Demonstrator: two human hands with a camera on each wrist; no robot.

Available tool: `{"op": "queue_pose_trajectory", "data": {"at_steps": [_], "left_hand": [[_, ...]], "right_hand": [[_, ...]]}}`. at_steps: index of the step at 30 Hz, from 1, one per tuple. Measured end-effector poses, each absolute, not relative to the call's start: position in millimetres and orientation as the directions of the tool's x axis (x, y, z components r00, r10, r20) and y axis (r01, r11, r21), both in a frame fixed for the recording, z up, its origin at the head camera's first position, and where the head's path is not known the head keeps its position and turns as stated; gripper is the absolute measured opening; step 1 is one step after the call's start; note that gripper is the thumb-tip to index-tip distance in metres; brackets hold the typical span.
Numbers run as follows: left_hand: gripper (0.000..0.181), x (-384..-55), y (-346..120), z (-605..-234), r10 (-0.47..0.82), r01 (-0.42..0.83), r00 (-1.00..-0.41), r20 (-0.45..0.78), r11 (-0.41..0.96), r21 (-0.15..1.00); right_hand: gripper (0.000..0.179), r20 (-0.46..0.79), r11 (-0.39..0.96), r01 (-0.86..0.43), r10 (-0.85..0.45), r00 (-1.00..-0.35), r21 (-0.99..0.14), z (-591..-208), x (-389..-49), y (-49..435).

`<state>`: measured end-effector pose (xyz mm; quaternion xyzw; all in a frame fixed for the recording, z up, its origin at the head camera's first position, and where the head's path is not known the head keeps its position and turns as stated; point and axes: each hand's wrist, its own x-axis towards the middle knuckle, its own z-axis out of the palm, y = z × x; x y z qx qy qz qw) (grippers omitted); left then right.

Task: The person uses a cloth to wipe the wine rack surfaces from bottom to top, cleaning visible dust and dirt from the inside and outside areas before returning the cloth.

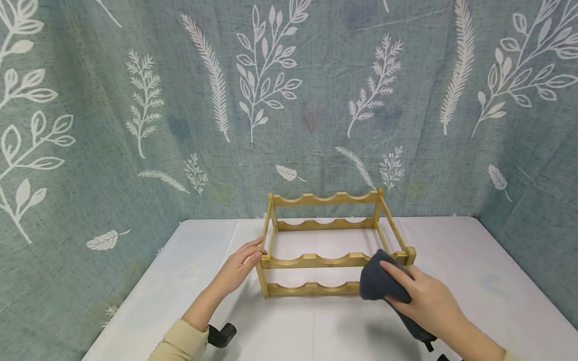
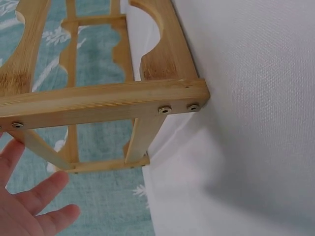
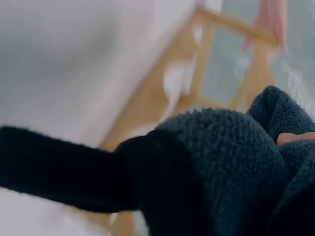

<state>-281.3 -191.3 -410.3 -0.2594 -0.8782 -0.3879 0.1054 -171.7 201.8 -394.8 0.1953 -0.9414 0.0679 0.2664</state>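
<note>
A wooden rack [image 1: 314, 260] with scalloped rails stands on the white-covered table. My left hand [image 1: 239, 265] rests at its front left upper corner. In the left wrist view, the fingers [image 2: 42, 194] of that hand are extended and spread, one touching the wooden frame [image 2: 103, 103]; the thumb is out of view there. My right hand [image 1: 429, 301] grips a dark blue-grey towel [image 1: 384, 281] at the rack's front right corner. Up close, the bunched towel [image 3: 221, 142] has a fuzzy terry surface and covers most of the right hand. Behind it the rack [image 3: 152, 93] looks blurred.
The white tablecloth [image 1: 487, 291] reaches to a green-grey leaf-patterned curtain [image 1: 316, 115] behind and at both sides. A black object [image 1: 222, 335] shows beside the left wrist. Small metal screw heads [image 2: 165, 109] dot the rack's end.
</note>
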Motion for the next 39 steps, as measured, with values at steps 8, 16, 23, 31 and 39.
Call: {"op": "queue_pose_trajectory", "data": {"at_steps": [8, 16, 23, 31, 39], "left_hand": [[0.022, -280.8, -189.5, -406.9, 0.384, 0.516, -0.855, 0.349, 0.56, 0.648], [0.025, -278.1, -190.1, -405.6, 0.361, 0.476, -0.878, 0.314, 0.587, 0.655], [0.031, -276.7, -191.4, -405.4, 0.356, 0.466, -0.883, 0.305, 0.594, 0.656], [0.031, -276.5, -190.3, -405.2, 0.365, 0.47, -0.881, 0.302, 0.591, 0.656], [0.03, -275.3, -191.4, -406.3, 0.347, 0.456, -0.888, 0.302, 0.59, 0.666]], "right_hand": [[0.067, 0.33, 0.806, -0.584, -0.529, -0.782, -0.091, -406.5, -188.5, 124.9], [0.064, 0.337, 0.708, -0.706, -0.66, -0.671, -0.017, -412.0, -210.4, 56.0], [0.064, 0.397, 0.716, -0.692, -0.664, -0.633, 0.095, -409.3, -220.5, 16.6], [0.062, 0.202, 0.783, -0.621, -0.613, -0.764, 0.033, -425.1, -224.4, -2.6], [0.061, 0.059, 0.838, -0.543, -0.54, -0.84, -0.064, -442.4, -230.2, -2.8]]}}
